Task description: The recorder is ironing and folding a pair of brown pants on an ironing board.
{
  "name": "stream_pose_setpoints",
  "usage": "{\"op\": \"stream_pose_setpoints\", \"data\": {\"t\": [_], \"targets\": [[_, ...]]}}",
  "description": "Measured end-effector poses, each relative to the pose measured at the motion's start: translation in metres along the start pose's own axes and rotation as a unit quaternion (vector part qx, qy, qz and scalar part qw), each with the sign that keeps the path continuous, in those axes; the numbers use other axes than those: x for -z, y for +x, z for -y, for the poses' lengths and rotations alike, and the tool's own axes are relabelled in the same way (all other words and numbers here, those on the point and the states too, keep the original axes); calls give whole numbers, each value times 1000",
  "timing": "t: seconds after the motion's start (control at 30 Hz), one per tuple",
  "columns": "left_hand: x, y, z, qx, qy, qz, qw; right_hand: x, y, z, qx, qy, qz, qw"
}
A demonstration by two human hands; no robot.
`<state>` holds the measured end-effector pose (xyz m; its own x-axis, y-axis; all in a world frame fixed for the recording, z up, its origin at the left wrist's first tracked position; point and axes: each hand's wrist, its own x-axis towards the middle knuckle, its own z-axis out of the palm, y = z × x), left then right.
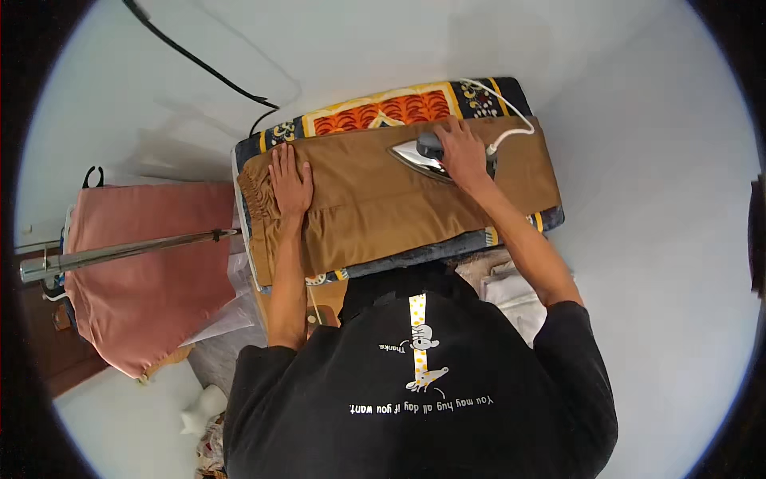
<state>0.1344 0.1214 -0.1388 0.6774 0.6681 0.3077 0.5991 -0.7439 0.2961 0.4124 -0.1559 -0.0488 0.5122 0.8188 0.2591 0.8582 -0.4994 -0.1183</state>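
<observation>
Brown satiny trousers [359,211] with a gathered elastic waistband [257,195] lie folded lengthwise across a padded ironing surface covered in patterned cloth [383,112]. My left hand [290,182] rests flat on the fabric beside the waistband, fingers stretched out. Toward the right, my right hand [464,156] is wrapped round the dark handle of an iron [415,157]. The iron's pointed silver tip faces left, and its soleplate sits on the trousers. From its back end a white cord [523,120] loops up over the far edge of the surface. My palm covers part of the handle.
On the left, a pink garment [159,263] hangs near a metal pole [128,254]. A black cable [199,60] runs down to the surface's far left corner. Pale folded cloth [515,294] lies below the near right edge. A pale wall [375,48] stands behind.
</observation>
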Motion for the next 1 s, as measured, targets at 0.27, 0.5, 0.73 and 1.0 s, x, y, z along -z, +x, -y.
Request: {"op": "stream_pose_setpoints", "data": {"t": [0.27, 0.5, 0.73, 1.0], "targets": [[0, 6, 2, -2, 7, -10, 1000, 23, -42, -116, -119, -35, -50, 991], [65, -47, -36, 10, -101, -59, 993, 34, -70, -105, -45, 41, -37, 997], [82, -128, 17, 46, -38, 7, 998, 31, -61, 10, 92, 91, 22, 991], [67, -134, 38, 13, 29, -13, 999, 35, -97, -15, 183, 59, 28, 981]]}}
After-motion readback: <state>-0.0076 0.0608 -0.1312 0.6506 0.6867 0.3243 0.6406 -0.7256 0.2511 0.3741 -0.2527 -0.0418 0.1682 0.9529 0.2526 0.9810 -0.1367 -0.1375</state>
